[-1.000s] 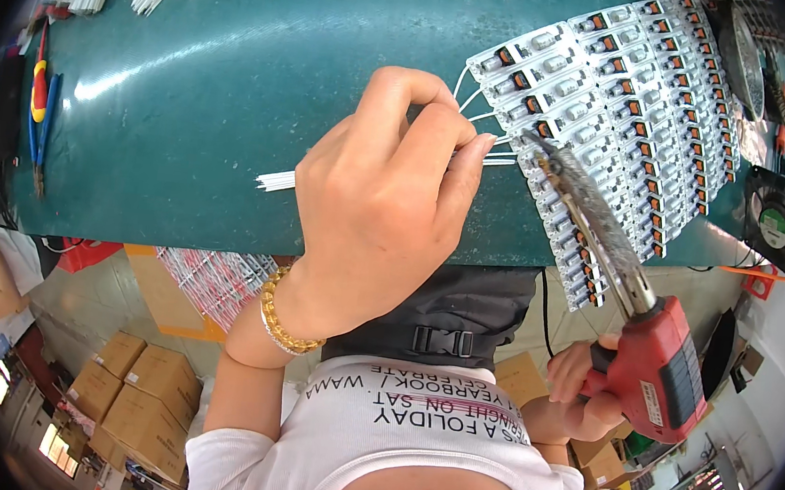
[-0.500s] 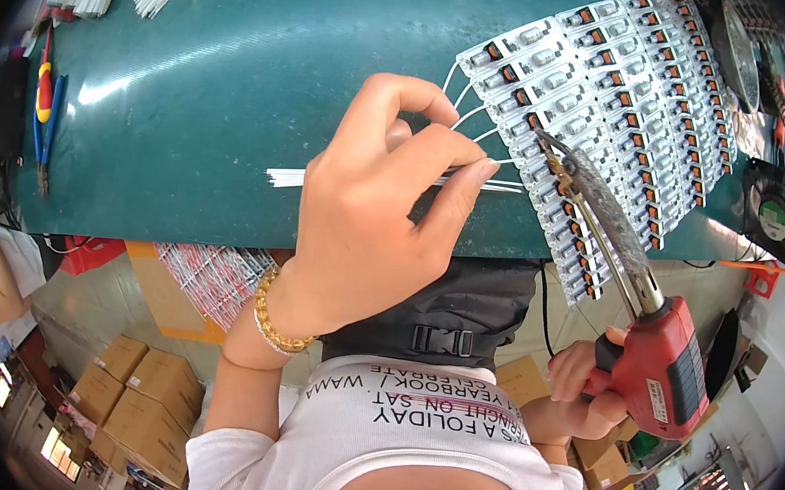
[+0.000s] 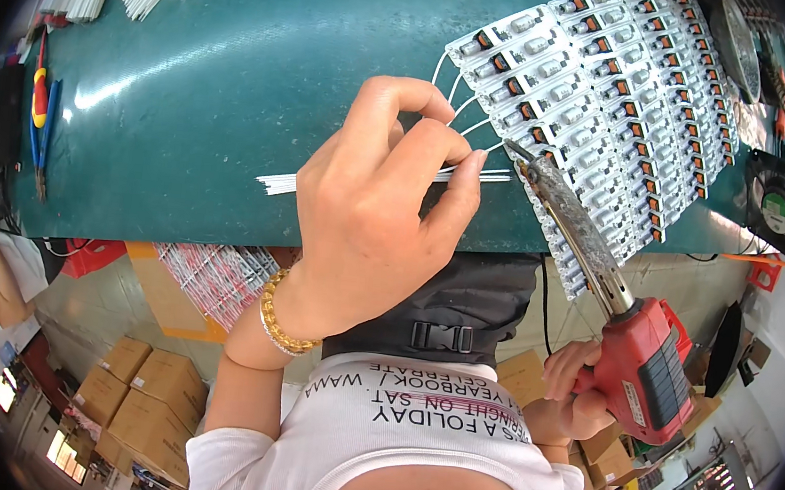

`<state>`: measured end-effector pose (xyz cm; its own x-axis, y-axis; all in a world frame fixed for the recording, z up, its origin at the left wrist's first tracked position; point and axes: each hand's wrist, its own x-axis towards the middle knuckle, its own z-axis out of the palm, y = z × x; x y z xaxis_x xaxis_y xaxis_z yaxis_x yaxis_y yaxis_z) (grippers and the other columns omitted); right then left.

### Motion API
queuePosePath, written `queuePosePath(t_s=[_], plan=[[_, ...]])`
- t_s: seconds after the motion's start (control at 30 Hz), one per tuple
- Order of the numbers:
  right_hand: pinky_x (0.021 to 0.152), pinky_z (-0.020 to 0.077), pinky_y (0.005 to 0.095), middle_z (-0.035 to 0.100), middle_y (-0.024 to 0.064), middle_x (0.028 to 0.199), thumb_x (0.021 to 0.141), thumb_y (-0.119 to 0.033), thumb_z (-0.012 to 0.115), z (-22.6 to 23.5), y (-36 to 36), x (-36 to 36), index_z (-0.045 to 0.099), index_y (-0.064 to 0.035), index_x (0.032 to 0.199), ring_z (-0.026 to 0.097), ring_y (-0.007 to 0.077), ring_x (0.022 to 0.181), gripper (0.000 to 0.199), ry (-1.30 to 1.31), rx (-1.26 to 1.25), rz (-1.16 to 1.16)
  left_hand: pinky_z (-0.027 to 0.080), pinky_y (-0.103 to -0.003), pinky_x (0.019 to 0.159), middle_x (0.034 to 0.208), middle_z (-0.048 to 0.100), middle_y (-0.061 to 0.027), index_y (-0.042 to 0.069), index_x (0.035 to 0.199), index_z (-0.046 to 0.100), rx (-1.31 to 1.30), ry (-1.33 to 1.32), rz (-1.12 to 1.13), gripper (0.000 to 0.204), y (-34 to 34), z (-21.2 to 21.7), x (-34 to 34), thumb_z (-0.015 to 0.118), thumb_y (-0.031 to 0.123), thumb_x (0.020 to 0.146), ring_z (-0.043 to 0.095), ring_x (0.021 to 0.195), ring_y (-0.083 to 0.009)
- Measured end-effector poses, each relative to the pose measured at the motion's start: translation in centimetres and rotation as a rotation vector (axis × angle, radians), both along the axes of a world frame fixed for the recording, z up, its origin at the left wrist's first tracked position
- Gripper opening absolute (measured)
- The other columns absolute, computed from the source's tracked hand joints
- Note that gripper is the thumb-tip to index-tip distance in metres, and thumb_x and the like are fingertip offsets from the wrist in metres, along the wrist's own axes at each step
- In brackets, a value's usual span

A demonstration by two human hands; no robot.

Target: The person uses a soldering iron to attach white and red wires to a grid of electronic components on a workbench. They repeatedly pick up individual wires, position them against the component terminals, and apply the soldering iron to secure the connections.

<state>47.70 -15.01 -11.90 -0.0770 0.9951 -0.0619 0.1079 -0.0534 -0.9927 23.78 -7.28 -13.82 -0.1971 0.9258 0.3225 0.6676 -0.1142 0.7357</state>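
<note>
White wires (image 3: 276, 182) (thin, bundled) pinched in left hand (image 3: 367, 214); right hand (image 3: 572, 395) grips red soldering gun (image 3: 629, 343).

One red pistol-shaped soldering gun (image 3: 638, 363), one black square cooling fan (image 3: 777, 205), one bundle of thin white wires (image 3: 285, 182), one gold bead bracelet (image 3: 280, 315) and two hands show, while the small white circuit boards (image 3: 595, 104) on the green tabletop (image 3: 219, 87) are too many to count.
</note>
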Motion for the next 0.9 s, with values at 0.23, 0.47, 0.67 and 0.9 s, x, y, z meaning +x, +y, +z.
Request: queuePosePath(t_s=[0.23, 0.47, 0.67, 0.9], plan=[[0.04, 0.0356, 0.0248, 0.045, -0.0006, 0.047, 0.084, -0.056, 0.057, -0.1, -0.4, 0.5, 0.04, 0.0093, 0.122, 0.042, 0.0108, 0.037, 0.077, 0.033, 0.008, -0.081, 0.04, -0.024, 0.052, 0.092, 0.058, -0.0093, 0.003, 0.075, 0.063, 0.009, 0.001, 0.006, 0.01, 0.0, 0.0, -0.1, 0.071, -0.002, 0.07, 0.054, 0.06, -0.0124], [0.039, 0.0342, 0.0243, 0.044, -0.0004, 0.046, 0.082, -0.061, 0.056, 0.3, 0.7, 0.4, 0.039, 0.0091, 0.123, 0.039, 0.0108, 0.035, 0.083, 0.09, -0.011, 0.046, 0.041, -0.024, 0.054, 0.095, 0.057, -0.0105, 0.001, 0.077, 0.064, 0.011, 0.003, -0.027, 0.011, -0.1, 0.3, -0.2, 0.071, -0.002, 0.07, 0.053, 0.059, -0.0124], [0.039, 0.0339, 0.0244, 0.044, -0.0003, 0.045, 0.082, -0.061, 0.055, 0.5, -0.1, 0.2, 0.037, 0.008, 0.124, 0.039, 0.0109, 0.035, 0.083, 0.131, -0.01, -0.055, 0.039, -0.023, 0.054, 0.096, 0.057, -0.0101, 0.001, 0.076, 0.064, 0.013, -0.006, -0.097, 0.01, -0.6, 0.5, 0.0, 0.072, -0.003, 0.07, 0.049, 0.057, -0.0111], [0.04, 0.0343, 0.0252, 0.045, -0.0002, 0.047, 0.083, -0.057, 0.056, -0.2, -1.0, 1.3, 0.04, 0.007, 0.119, 0.041, 0.0108, 0.038, 0.076, 0.145, -0.067, -0.037, 0.039, -0.023, 0.053, 0.095, 0.057, -0.0107, 0.001, 0.074, 0.063, 0.063, 0.059, -0.037, 0.01, -0.8, -0.3, 1.0, 0.072, -0.003, 0.07, 0.048, 0.058, -0.0121]])
